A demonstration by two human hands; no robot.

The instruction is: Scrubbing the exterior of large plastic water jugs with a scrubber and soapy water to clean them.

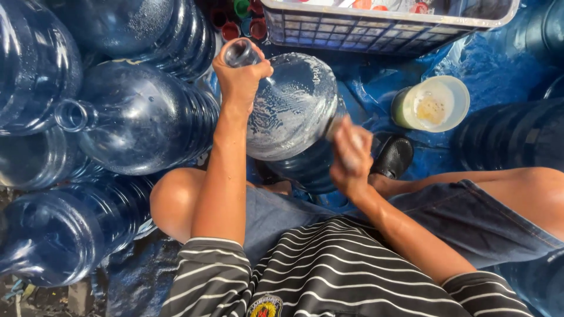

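Soap suds coat the big blue water jug (294, 111) that lies tilted between the person's knees, its neck pointing up and away from the body. Left hand (241, 73) is closed tight around the jug's neck, just below the open mouth, and steadies it. Right hand (351, 157) presses against the jug's soapy side lower down; it is blurred, its fingers curled as if around a scrubbing pad, but what it holds, if anything, cannot be told. The jug rests over a blue tarp (458, 64) spread on the ground. Just beside the jug, toward the right edge of the tarp, stands a pale plastic cup (432, 104) with foamy liquid in it, and a black shoe (395, 155) sits near the right hand. Several more blue jugs (135, 117) lie stacked on their sides along the left edge. A white plastic crate (382, 26) sits at the far edge, with small coloured caps (238, 17) next to it.
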